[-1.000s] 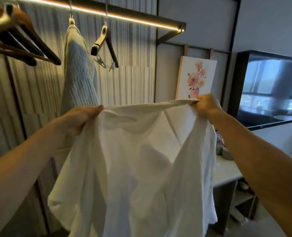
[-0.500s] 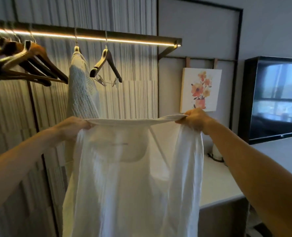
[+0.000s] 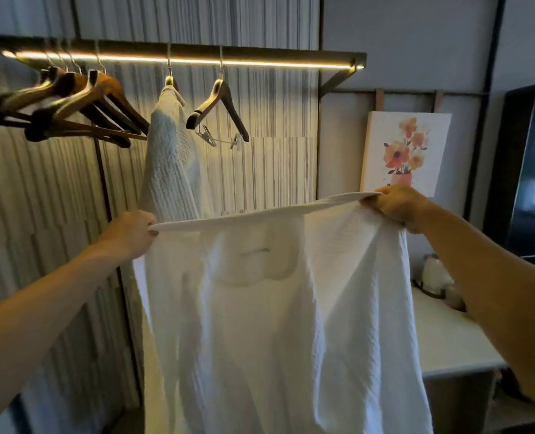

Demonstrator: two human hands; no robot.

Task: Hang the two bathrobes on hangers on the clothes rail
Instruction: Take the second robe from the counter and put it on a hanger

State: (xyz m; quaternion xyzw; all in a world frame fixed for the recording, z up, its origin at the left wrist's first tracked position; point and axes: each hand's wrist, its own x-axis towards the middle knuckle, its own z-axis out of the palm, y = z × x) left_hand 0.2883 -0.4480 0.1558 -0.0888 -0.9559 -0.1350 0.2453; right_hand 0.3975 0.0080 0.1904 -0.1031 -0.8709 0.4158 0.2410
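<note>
both hands, left hand (image 3: pixel 131 234) and right hand (image 3: pixel 396 207), grip bathrobe (image 3: pixel 278 324) collar taut below rail (image 3: pixel 181 54); empty hanger (image 3: pixel 217 111) just above

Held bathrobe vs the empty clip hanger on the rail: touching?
Apart. The head view shows striped wall between the clip hanger and the bathrobe's stretched collar below it, held by the left hand and right hand.

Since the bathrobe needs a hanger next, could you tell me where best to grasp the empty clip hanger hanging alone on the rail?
Probably the neck of the clip hanger, just under its hook, reached from the front-right: both arms slope away from there, and the hung bathrobe crowds its left.
</note>
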